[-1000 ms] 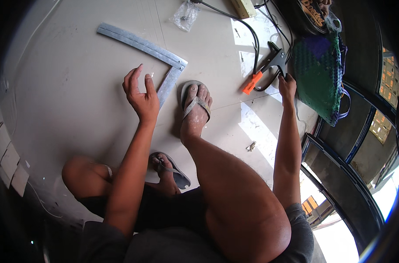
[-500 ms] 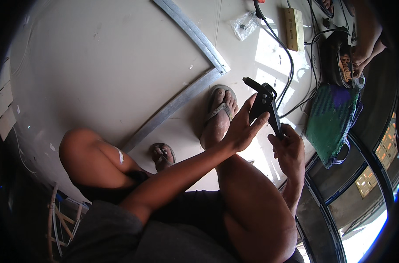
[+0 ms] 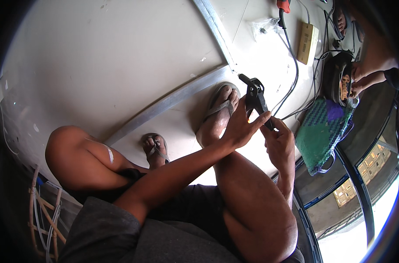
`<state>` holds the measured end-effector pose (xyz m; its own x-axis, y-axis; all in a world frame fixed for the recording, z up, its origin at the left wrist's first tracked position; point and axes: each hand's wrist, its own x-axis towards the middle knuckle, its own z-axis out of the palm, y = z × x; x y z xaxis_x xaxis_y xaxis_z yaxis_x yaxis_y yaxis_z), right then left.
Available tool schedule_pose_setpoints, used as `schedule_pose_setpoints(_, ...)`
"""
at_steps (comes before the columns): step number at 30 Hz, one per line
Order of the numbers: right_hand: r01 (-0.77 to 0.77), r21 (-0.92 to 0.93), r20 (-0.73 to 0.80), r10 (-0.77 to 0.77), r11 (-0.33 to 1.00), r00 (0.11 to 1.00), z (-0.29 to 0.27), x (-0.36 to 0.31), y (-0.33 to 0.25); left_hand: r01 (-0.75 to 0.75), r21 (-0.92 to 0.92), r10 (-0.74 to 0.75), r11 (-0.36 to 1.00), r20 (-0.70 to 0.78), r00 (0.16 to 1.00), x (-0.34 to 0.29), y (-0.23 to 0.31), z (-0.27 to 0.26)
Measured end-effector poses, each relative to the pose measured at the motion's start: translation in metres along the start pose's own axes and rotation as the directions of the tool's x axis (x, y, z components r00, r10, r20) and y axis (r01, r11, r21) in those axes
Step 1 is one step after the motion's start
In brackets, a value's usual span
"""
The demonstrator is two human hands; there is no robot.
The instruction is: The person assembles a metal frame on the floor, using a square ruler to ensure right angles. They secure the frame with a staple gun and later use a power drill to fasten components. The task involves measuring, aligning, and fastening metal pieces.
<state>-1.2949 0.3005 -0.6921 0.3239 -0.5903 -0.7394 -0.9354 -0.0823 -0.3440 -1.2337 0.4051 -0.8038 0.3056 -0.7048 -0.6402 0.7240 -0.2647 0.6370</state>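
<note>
A black hand riveter (image 3: 255,94) is held between my two hands, its nose pointing up and left toward the corner of a grey metal frame (image 3: 164,104) on the floor. My left hand (image 3: 244,127) is closed round the tool's body and near handle, thumb stretched toward my other hand. Lower down, my right hand (image 3: 280,139) grips the handle's end. The nose tip appears close to the frame's corner, but I cannot tell whether they touch. My fingers hide part of the handles.
Right of the frame lie a clear plastic bag (image 3: 265,29), a red-and-black corded tool (image 3: 283,6), a cream box (image 3: 307,44) and black cables (image 3: 291,83). Another person's hands (image 3: 359,81) are at a black bag (image 3: 335,76), beside a green-and-purple woven bag (image 3: 315,136).
My right hand has come closer to my left on the riveter. The tool's nose now appears nearer the frame's corner. The whole view has shifted somewhat.
</note>
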Motion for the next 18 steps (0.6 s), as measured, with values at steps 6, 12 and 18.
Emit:
schedule_pose_setpoints(6, -0.128, 0.024, 0.001, 0.128, 0.992, 0.992, 0.001, 0.001, -0.010, -0.015, -0.023, 0.015, 1.000, 0.005, 1.000, 0.003, 0.000, -0.001)
schedule_pose_setpoints(12, -0.122, 0.020, -0.003, 0.122, 0.992, 0.993, 0.003, 0.000, -0.015, -0.002, -0.014, 0.002, 1.000, -0.009, 1.000, 0.003, -0.002, -0.003)
schedule_pose_setpoints(18, -0.112, 0.054, -0.017, 0.113, 0.992, 0.993, 0.008, 0.000, -0.012, 0.004, 0.022, -0.003, 1.000, -0.013, 1.000, 0.004, 0.001, -0.006)
